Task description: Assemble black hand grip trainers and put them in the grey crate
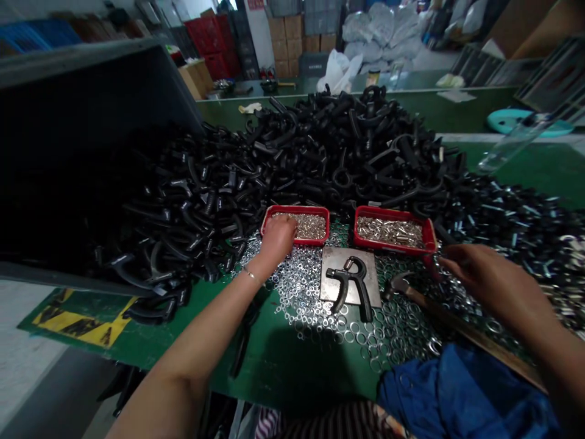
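My left hand (278, 238) reaches into the left red tray (320, 211) of small silver nuts, fingers curled down among them; what it grips is hidden. My right hand (479, 274) hovers at the right, fingers bent toward the corner of the right red tray (428, 231) holding silver metal parts. Between the hands a black hand-grip exerciser (351, 286) lies on a grey metal plate (329, 262). A hammer (411, 291) with a wooden handle lies just below my right hand.
A large heap of black plastic handles (320, 146) fills the green table (292, 360) behind the trays. Silver washers (301, 292) are scattered around the plate. A dark bin (82, 122) stands at the left. Blue cloth (457, 396) lies at the near edge.
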Demonstrator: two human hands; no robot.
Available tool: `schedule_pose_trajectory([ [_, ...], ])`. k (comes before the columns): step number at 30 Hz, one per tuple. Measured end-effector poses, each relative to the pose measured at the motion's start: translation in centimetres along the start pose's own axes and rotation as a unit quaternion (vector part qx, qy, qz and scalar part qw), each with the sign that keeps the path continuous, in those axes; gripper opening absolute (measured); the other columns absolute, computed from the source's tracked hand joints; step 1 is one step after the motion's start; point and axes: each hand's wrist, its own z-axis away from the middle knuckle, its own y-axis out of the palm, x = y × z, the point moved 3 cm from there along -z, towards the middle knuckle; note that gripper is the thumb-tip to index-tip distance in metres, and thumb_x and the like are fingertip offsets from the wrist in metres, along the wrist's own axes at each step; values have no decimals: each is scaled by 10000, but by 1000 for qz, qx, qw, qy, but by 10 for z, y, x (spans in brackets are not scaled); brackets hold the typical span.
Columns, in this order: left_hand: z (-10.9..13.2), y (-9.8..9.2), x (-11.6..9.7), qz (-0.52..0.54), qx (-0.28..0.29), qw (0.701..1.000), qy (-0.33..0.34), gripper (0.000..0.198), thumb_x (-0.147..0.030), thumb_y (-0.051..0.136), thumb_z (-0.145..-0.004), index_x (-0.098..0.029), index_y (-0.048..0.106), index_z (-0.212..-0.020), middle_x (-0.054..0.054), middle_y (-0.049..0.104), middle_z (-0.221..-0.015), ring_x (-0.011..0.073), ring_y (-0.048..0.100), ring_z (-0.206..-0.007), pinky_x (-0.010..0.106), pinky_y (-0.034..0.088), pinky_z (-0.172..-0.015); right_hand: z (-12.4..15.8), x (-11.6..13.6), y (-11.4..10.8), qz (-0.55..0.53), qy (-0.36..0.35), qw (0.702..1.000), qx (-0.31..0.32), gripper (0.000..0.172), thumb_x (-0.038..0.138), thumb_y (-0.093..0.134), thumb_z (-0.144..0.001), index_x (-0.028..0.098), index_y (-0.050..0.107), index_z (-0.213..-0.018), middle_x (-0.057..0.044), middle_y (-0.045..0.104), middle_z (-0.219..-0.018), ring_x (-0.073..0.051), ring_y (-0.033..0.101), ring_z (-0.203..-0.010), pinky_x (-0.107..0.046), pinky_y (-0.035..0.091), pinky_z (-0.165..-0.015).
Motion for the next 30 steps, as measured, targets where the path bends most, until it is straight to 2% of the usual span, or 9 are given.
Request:
schedule_pose_trajectory([
  [3, -25, -1, 23, -80, 64, 995, -15, 240, -131, 498, -890, -97, 734, -913, 179, 706, -981, 295, 635, -1008, 416, 425, -970, -15, 65, 23, -80, -120, 986, 77, 287, 486, 495, -948, 266, 679, -961, -115, 703, -965, -276, 657, -831, -428, 509, -724],
  [5, -29, -1, 26, -89, 62, 994, -9, 251, -100, 487, -875, -79, 729, -938, 195, 703, -995, 295, 644, -1012, 409, 434, -963, -33, 115, 52, -120, -190, 966, 129, 256, 385, 485, -972, 235, 687, -927, -87, 693, -938, -247, 647, -866, -393, 509, -785],
  [8, -27, -1, 24, -103, 51, 993, -10, 282, -101, 475, -883, -72, 703, -1046, 214, 675, -1092, 303, 645, -1035, 400, 471, -906, -69, 177, 99, -15, -248, 957, 148, 201, 255, 522, -957, 197, 714, -946, -96, 692, -961, -239, 609, -919, -346, 475, -794],
  [11, -24, 1, 23, -109, 52, 993, -18, 270, -105, 467, -894, -69, 704, -1018, 205, 683, -1031, 298, 671, -957, 376, 497, -821, -101, 215, 131, 64, -285, 944, 154, 171, 206, 575, -917, 162, 740, -899, -128, 699, -955, -264, 566, -990, -338, 443, -827],
  [15, -22, 5, 26, -109, 33, 993, -25, 283, -99, 425, -923, -69, 674, -1054, 200, 669, -1061, 300, 659, -988, 379, 482, -842, -120, 229, 149, 82, -299, 936, 169, 142, 185, 614, -876, 143, 751, -876, -150, 712, -960, -279, 548, -991, -333, 435, -792],
  [22, -11, -2, 29, -80, -38, 996, -19, 256, -185, 405, -971, -150, 648, -1047, 158, 646, -1064, 301, 590, -1057, 421, 423, -902, -116, 225, 157, 105, -299, 934, 163, 253, 192, 498, -950, 76, 717, -1002, -199, 701, -1019, -309, 545, -1027, -385, 412, -863],
  [24, 3, -10, 13, -57, -73, 996, -9, 243, -227, 416, -979, -162, 645, -1026, 153, 630, -1066, 307, 555, -1085, 442, 395, -933, -116, 224, 158, 103, -300, 934, 165, 241, 201, 511, -948, 91, 717, -1008, -189, 701, -1030, -308, 549, -1040, -381, 412, -862],
  [26, 23, -14, -16, 3, -89, 995, 35, 236, -272, 424, -990, -186, 643, -1007, 121, 626, -1053, 291, 537, -1075, 444, 378, -952, -117, 224, 157, 94, -304, 933, 170, 202, 215, 552, -930, 124, 724, -984, -164, 707, -1039, -300, 555, -1049, -366, 418, -846],
  [30, 58, 5, -84, 136, -28, 981, 138, 184, -304, 494, -978, -219, 654, -948, 60, 635, -1007, 246, 537, -998, 410, 392, -932, -119, 222, 155, 69, -301, 935, 174, 169, 195, 572, -906, 134, 724, -947, -153, 714, -1054, -293, 569, -1053, -361, 426, -844],
])
